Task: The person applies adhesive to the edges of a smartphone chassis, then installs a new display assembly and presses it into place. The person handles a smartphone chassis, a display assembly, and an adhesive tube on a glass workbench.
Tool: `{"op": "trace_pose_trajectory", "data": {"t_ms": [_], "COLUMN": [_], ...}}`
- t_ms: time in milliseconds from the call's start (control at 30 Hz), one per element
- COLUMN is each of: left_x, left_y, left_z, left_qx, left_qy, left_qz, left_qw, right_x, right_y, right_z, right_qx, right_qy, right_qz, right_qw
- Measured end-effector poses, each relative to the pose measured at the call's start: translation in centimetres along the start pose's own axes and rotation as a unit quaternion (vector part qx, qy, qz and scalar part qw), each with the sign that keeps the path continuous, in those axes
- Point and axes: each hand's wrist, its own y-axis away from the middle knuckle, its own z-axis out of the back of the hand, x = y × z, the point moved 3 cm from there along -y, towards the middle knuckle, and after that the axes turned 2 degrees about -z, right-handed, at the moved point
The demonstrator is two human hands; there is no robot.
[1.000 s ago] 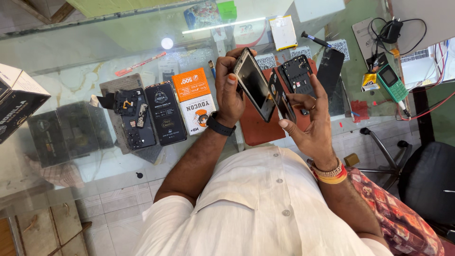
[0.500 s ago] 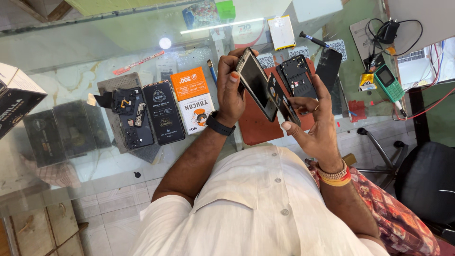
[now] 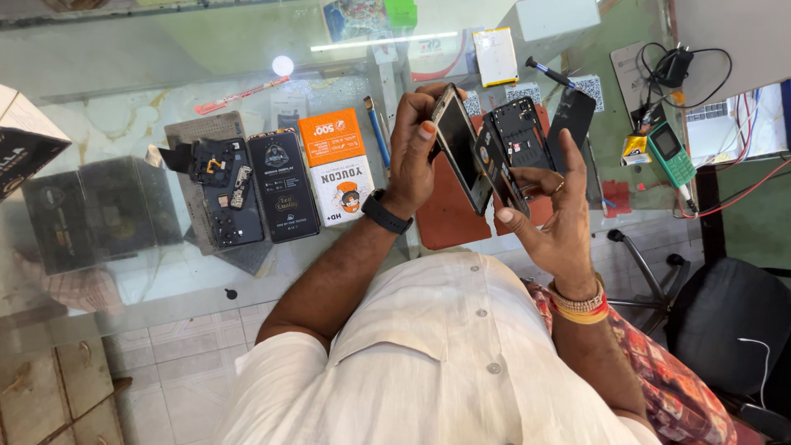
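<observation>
- Right hand [image 3: 556,222] sits nearest, fingers loosely curled under the lower edge of the phone frame [image 3: 498,169], propping it.
- Left hand [image 3: 416,152], a dark watch [image 3: 386,213] on its wrist, grips the screen [image 3: 457,148], thumb on the glass; the screen stands tilted, hinged open from the frame, above the red mat [image 3: 449,218].
- Farther out on the glass table [image 3: 124,82]: an orange-white box [image 3: 336,165], a black box [image 3: 283,183], an opened phone [image 3: 221,189].
- Beyond: a green handset [image 3: 669,155], a screwdriver [image 3: 548,72].
</observation>
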Motion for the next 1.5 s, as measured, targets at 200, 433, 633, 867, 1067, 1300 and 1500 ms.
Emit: {"op": "trace_pose_trajectory", "data": {"t_ms": [200,433,633,867,1067,1300,1500], "left_x": [0.5,1.1,1.1,1.4,0.9,0.1,0.7], "left_y": [0.1,0.4,0.1,0.5,0.4,0.4,0.8], "left_z": [0.0,0.1,0.3,0.3,0.1,0.2,0.3], "left_qx": [-0.016,-0.032,-0.042,-0.044,-0.037,-0.044,-0.058], "left_qy": [0.006,-0.008,-0.014,-0.006,-0.059,-0.090,-0.088], "left_qz": [0.008,0.020,0.010,0.027,0.016,0.008,0.032], "left_qw": [1.000,0.999,0.999,0.999,0.997,0.995,0.994], "right_x": [-0.3,-0.3,0.0,0.5,0.4,-0.7,-1.4], "right_y": [0.1,0.3,0.4,0.1,0.0,0.6,1.0], "right_z": [-0.1,0.2,0.1,0.2,0.3,-0.5,-0.9], "right_qx": [0.006,0.007,0.012,0.003,-0.007,0.003,-0.006], "right_qy": [-0.004,0.005,0.013,0.044,0.113,0.033,0.007], "right_qz": [0.005,-0.008,-0.017,-0.009,0.014,-0.034,-0.045], "right_qw": [1.000,1.000,1.000,0.999,0.993,0.999,0.999]}}
